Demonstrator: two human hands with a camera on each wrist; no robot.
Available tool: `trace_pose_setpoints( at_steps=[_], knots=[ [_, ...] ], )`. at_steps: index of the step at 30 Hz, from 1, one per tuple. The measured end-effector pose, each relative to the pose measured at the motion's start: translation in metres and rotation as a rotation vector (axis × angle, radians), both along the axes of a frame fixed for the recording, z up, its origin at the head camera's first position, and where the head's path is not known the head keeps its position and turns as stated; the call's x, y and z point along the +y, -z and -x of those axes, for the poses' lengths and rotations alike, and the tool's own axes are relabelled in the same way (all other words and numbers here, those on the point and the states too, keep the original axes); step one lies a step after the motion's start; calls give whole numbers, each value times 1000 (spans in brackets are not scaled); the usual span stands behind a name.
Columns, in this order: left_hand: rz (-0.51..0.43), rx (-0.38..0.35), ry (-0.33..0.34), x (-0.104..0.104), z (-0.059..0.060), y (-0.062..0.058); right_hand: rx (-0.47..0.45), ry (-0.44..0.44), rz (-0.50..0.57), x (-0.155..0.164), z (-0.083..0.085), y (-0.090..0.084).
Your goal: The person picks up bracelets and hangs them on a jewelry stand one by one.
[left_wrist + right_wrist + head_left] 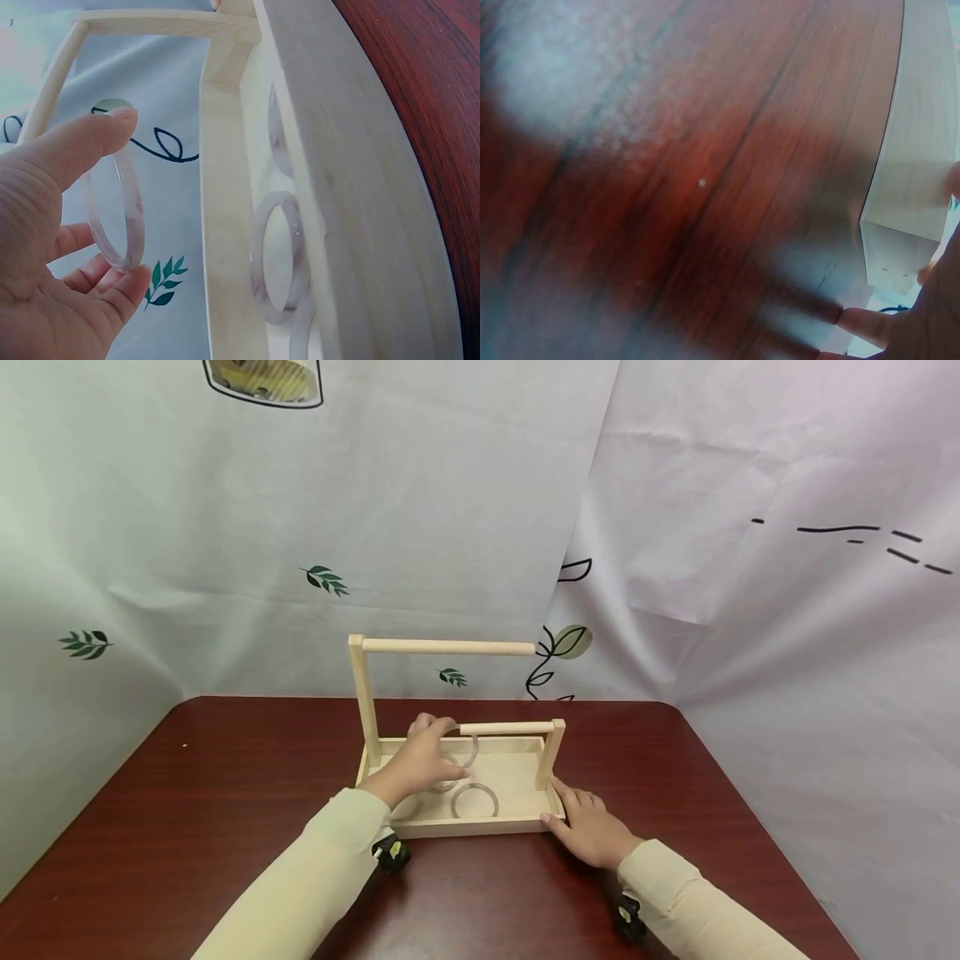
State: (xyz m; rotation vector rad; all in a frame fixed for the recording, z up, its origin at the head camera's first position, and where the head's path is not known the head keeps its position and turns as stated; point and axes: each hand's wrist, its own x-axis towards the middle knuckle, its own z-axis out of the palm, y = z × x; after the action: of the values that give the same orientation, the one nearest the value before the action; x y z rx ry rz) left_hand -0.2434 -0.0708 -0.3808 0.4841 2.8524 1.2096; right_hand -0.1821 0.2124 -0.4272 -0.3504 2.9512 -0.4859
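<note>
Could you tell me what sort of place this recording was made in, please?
Probably a staged tabletop booth, not a lived-in room: a dark red wooden table is walled by hung leaf-print sheets, and the only prop is a wooden rack with translucent bangles.

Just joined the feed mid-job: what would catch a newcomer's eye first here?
The pale wooden tray with its two rails stands mid-table. The left hand pinches a translucent bangle upright by the end of the lower rail. More bangles lie flat in the tray, while the right hand rests against its near right corner.
</note>
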Motion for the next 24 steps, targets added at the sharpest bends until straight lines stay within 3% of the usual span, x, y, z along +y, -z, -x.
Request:
trace_pose_setpoints(
  at_steps=[14,24],
  knots=[
    [-52,30,-60,-24,-3,-11,15,-5,-5,1,3,5],
    [-91,44,-94,-36,-2,-12,-3,9,-10,1,2,1]
  ],
)
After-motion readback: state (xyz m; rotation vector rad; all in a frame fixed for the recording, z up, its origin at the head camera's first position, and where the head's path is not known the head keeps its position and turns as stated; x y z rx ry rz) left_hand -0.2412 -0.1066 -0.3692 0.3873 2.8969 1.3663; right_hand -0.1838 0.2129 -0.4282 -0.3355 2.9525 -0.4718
